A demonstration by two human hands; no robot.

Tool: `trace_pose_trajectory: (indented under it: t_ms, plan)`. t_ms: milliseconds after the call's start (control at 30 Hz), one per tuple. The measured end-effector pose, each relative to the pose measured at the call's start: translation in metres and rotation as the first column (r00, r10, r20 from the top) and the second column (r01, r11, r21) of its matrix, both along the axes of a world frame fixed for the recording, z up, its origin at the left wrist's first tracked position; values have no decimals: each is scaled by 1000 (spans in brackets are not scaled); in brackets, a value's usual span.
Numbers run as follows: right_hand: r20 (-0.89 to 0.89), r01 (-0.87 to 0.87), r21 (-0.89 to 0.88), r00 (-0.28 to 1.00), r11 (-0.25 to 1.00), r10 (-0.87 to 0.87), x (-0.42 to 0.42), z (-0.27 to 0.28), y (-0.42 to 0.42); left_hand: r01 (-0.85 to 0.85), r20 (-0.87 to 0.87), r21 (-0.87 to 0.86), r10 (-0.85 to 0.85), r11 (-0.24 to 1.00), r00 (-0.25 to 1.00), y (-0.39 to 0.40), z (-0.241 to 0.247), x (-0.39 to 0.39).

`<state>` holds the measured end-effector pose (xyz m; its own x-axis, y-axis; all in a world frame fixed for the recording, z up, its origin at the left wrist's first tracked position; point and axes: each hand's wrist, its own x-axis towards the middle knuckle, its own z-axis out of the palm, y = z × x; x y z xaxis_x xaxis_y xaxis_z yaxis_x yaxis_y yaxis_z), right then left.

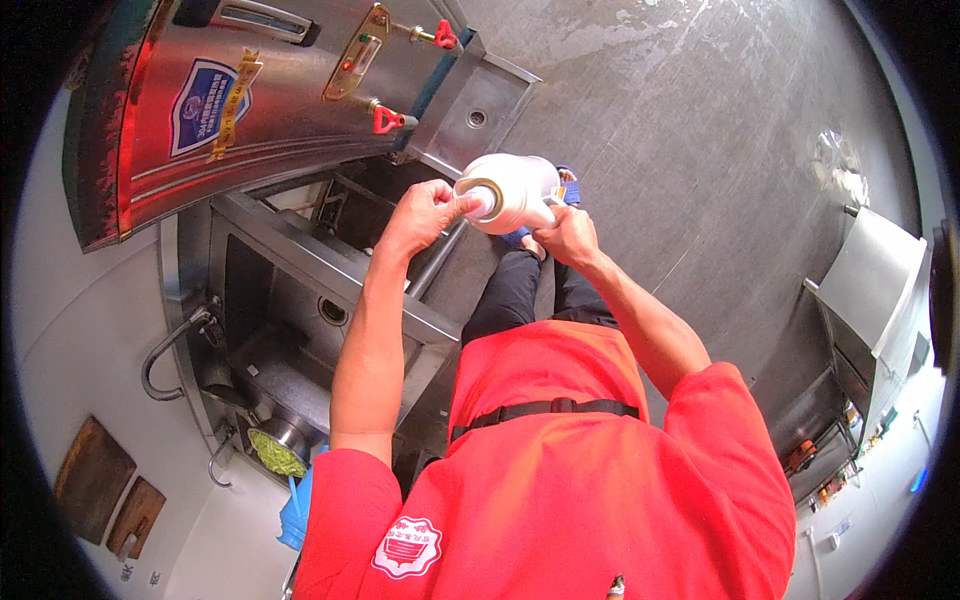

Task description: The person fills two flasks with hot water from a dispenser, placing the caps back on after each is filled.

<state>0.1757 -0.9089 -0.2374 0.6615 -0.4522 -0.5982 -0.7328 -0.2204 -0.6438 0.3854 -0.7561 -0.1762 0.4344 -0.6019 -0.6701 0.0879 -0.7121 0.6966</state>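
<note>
A white insulated jug (516,184) is held out in front of me above the floor, tilted so its round mouth faces back towards me. My right hand (568,235) is closed around the jug's handle. At the mouth, the thumb and fingers of my left hand (424,217) pinch a white stopper (481,202). I cannot tell whether the stopper is seated or loose. The inside of the jug is hidden.
To the left stands a steel water boiler (292,82) with red-handled taps (388,120), above a drip tray (480,97) with a drain. A steel sink (281,330) is nearer, with a metal bowl of shredded green vegetable (276,450). Cutting boards (96,480) lean at the wall.
</note>
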Motion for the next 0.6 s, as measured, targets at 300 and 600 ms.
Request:
trace_pose_trajectory:
  t_ms: [300,600]
  plan:
    - [-37,8,67,999,998,-5,-3,-13,14,23,-100,-13,-24,1000,995,9,-8,5]
    - [11,32,80,999,996,-33,-7,-14,8,77,-139,81,-66,994,988,-9,-6,11]
